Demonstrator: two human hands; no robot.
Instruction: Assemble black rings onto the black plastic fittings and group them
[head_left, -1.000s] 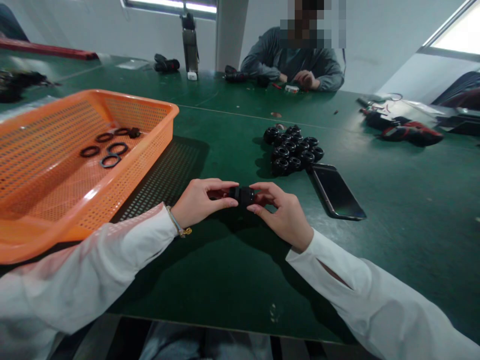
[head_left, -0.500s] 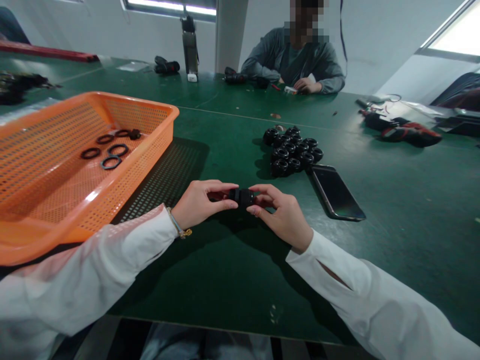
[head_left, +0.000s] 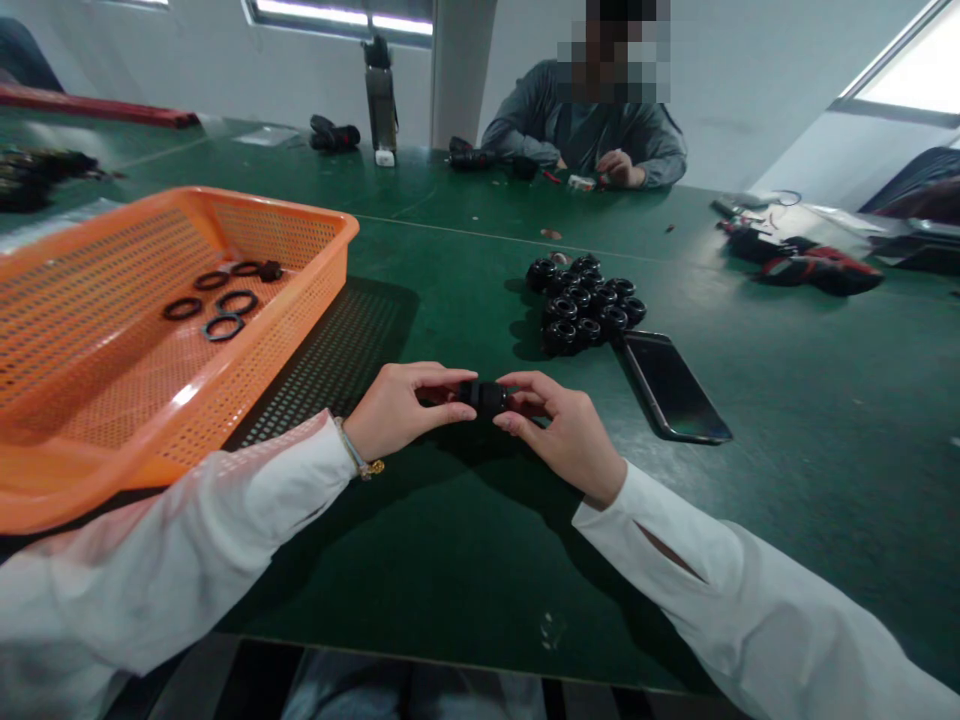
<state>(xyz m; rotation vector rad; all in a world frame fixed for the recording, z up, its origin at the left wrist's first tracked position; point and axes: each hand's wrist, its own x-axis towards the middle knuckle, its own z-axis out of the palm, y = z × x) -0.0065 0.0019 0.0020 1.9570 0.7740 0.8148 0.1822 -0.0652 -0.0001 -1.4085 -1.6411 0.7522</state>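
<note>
A black cable gland [head_left: 491, 399] lies on its side between my two hands, just above the green table. My left hand [head_left: 409, 398] pinches its left end between thumb and fingers. The other end is gripped by the thumb and fingertips of my right hand [head_left: 562, 425]. Several similar black cable glands [head_left: 589, 305] stand in a tight cluster beyond my right hand. Inside the orange basket [head_left: 300, 325] on the left are several black rings [head_left: 237, 302], some with hexagonal outlines, and a small black part [head_left: 270, 270].
A smartphone [head_left: 675, 388] lies right of the gland cluster. Across the green table [head_left: 450, 560] sits a person in grey sleeves [head_left: 517, 115], hands near small parts. Dark tools with red parts [head_left: 817, 268] lie at the right, and a tall dark device [head_left: 381, 105] stands at the back.
My hands and the cable gland stay almost in place. Across the table, the other person's hand has shifted slightly.
</note>
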